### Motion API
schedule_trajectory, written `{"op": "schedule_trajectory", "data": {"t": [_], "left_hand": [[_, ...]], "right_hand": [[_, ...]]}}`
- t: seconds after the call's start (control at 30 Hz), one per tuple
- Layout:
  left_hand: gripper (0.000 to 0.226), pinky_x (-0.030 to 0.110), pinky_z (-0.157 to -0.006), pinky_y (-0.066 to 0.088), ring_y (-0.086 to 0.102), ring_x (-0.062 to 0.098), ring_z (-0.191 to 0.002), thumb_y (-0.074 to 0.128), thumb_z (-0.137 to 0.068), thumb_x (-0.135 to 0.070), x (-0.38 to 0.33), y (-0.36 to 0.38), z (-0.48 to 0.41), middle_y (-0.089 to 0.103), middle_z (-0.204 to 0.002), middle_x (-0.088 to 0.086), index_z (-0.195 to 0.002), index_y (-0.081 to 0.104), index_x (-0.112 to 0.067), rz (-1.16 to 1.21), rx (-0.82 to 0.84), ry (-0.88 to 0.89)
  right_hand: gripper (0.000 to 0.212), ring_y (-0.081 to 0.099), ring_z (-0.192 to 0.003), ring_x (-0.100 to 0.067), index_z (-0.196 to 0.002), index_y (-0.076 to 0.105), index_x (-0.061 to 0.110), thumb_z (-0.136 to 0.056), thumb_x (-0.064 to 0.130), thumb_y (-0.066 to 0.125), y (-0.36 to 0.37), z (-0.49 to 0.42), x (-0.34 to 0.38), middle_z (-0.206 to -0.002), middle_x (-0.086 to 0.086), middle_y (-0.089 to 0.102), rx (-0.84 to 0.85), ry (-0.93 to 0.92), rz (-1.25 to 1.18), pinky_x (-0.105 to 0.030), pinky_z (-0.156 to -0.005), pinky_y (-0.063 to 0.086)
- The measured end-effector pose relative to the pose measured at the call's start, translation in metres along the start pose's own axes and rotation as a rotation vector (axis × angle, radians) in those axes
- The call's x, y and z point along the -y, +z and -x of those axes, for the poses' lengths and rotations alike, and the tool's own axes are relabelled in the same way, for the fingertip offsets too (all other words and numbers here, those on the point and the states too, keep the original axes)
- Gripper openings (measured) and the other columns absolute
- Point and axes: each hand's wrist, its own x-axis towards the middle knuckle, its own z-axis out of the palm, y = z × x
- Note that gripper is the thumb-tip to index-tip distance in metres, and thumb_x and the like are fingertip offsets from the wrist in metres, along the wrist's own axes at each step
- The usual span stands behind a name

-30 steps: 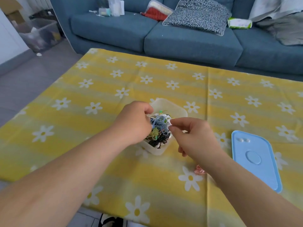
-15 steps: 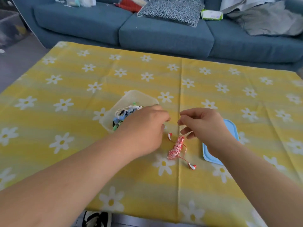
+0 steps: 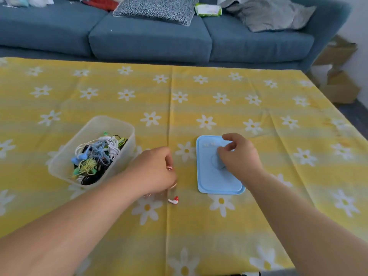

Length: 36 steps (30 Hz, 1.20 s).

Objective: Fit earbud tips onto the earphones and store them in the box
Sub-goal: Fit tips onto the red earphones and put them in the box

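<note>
The daisy-print tablecloth [image 3: 219, 100] is carrying a clear box [image 3: 59, 162] well left of the blue lid [image 3: 215, 180], and between them the left hand [image 3: 153, 172] is curling round the red-and-white earphones [image 3: 173, 200], one bud poking out toward the person. The white earbud tips [image 3: 209, 144] are lying in a row across the lid's far-left corner, just left of the right hand [image 3: 241, 158], the nearer one, which is hovering with thumb and forefinger parted, holding nothing.

Blue sofa [image 3: 151, 39] behind yellow-clothed table [image 3: 199, 100]
</note>
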Motion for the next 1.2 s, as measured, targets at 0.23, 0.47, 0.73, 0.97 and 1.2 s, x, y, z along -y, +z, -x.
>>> {"op": "schedule_trajectory", "data": {"t": [0.23, 0.47, 0.73, 0.97, 1.2], "left_hand": [[0.008, 0.027, -0.057, 0.052, 0.066, 0.015, -0.068, 0.071, -0.086, -0.026, 0.005, 0.004, -0.005, 0.069, -0.083, -0.008, -0.092, 0.068, -0.03, 0.237, -0.004, 0.026], [0.023, 0.028, -0.069, 0.058, 0.073, 0.013, -0.071, 0.086, -0.08, -0.009, 0.014, -0.012, 0.009, 0.079, -0.088, 0.006, -0.098, 0.073, -0.017, 0.712, 0.037, 0.019], [0.03, 0.029, -0.071, 0.054, 0.068, 0.012, -0.071, 0.088, -0.078, -0.017, 0.015, -0.024, 0.025, 0.069, -0.081, -0.006, -0.104, 0.078, -0.028, 0.97, -0.031, 0.077], [0.014, 0.033, -0.086, 0.06, 0.077, 0.016, -0.092, 0.071, -0.094, -0.035, 0.022, -0.031, 0.033, 0.081, -0.095, -0.005, -0.104, 0.08, -0.029, 0.968, -0.128, 0.044], [0.021, 0.03, -0.082, 0.057, 0.075, 0.015, -0.095, 0.064, -0.098, -0.016, 0.024, -0.033, 0.028, 0.081, -0.1, -0.005, -0.11, 0.078, -0.026, 1.015, -0.088, -0.033]], "right_hand": [[0.026, 0.064, -0.095, -0.021, -0.119, 0.071, 0.033, -0.097, 0.037, 0.058, 0.02, -0.019, 0.002, -0.12, 0.002, 0.065, -0.013, -0.032, 0.208, -0.03, -0.073, 0.044], [0.015, 0.063, -0.073, -0.014, -0.094, 0.074, 0.025, -0.094, 0.021, 0.06, 0.016, 0.0, 0.023, -0.089, 0.007, 0.072, -0.054, -0.035, -0.072, -0.026, -0.059, 0.047], [0.02, 0.071, -0.069, -0.018, -0.106, 0.074, 0.012, -0.091, 0.001, 0.066, 0.016, 0.055, 0.072, -0.088, -0.014, 0.076, 0.217, -0.032, -0.615, -0.032, -0.069, 0.062], [0.014, 0.071, -0.074, -0.024, -0.101, 0.075, 0.005, -0.087, 0.002, 0.074, 0.023, 0.062, 0.077, -0.098, -0.025, 0.074, 0.284, -0.022, -0.686, -0.035, -0.072, 0.06], [0.014, 0.07, -0.074, -0.022, -0.102, 0.073, 0.006, -0.09, -0.001, 0.071, 0.029, 0.064, 0.077, -0.091, -0.019, 0.076, 0.28, -0.042, -0.684, -0.033, -0.07, 0.061]]}}
